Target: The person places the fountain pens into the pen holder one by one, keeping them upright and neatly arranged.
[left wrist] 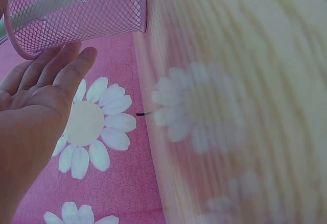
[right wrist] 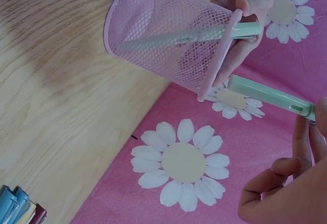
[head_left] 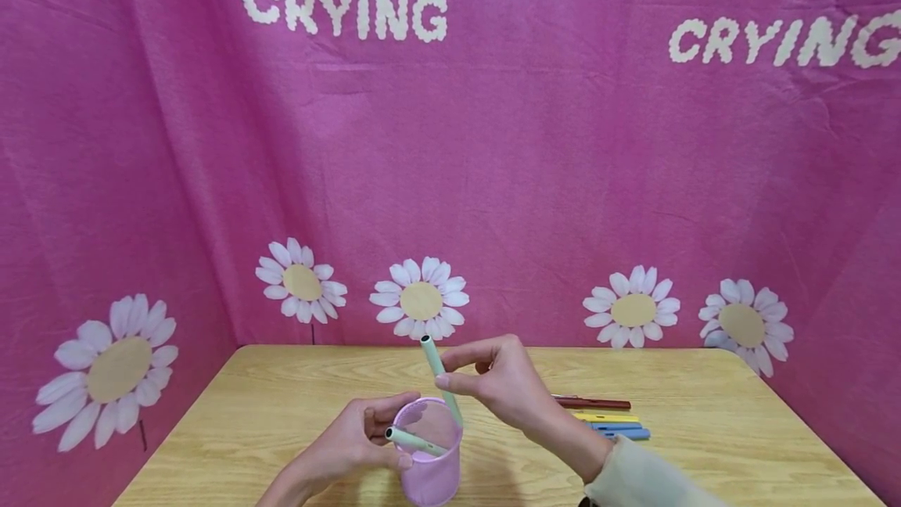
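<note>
A pink mesh pen holder (head_left: 431, 480) stands on the table, and my left hand (head_left: 355, 436) grips it at the rim, thumb in front and fingers along the far side. Inside it leans one light green pen (head_left: 415, 441), its upper end sticking out over the rim by the left thumb. My right hand (head_left: 503, 386) pinches a second light green pen (right wrist: 271, 97) between thumb and fingers. That pen tilts, with its lower end right at the holder's mouth; the right wrist view shows this end just outside the rim.
To the right on the wooden table (head_left: 704, 429) lie a dark red pen (head_left: 598, 404), a yellow pen (head_left: 608, 418) and blue pens (head_left: 622, 432) side by side. A pink cloth (head_left: 521, 178) with daisies and lettering hangs behind the table and along its sides.
</note>
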Demonstrator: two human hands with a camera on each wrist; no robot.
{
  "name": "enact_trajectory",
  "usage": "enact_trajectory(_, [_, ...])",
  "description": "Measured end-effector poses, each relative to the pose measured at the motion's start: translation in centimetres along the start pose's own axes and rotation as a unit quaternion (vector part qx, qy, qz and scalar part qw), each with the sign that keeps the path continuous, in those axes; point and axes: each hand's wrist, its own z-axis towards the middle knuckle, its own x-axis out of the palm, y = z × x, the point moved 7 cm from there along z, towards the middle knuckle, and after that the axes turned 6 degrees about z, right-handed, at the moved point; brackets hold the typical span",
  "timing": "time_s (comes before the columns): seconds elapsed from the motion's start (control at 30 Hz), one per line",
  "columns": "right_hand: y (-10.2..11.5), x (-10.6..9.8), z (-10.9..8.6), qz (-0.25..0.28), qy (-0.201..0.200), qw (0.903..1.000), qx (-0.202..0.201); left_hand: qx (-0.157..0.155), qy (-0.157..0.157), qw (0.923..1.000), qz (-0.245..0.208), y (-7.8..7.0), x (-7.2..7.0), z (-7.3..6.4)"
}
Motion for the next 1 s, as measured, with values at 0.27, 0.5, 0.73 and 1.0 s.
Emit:
enact_trajectory(0.27, [-0.9, 0.5, 0.3, 0.013, -0.021, 0.9997, 0.000, 0.000, 0.002, 1.0000, -0.001, 0.1, 0.0, 0.0])
enact_trajectory(0.5, [-1.9, 1.1, 0.6, 0.034, -0.029, 0.9990, 0.004, 0.007, 0.005, 0.9999, -0.006, 0.0, 0.1, 0.1])
enact_trajectory(0.73, [-2.8, 1.4, 0.7, 0.040, -0.042, 0.9982, 0.010, 0.008, 0.005, 0.9999, -0.004, 0.0, 0.0, 0.2])
enact_trajectory(1.0, [-3.6, 1.7, 0.6, 0.041, -0.046, 0.9981, 0.003, 0.034, 0.019, 0.9990, 0.020, 0.0, 0.1, 0.2])
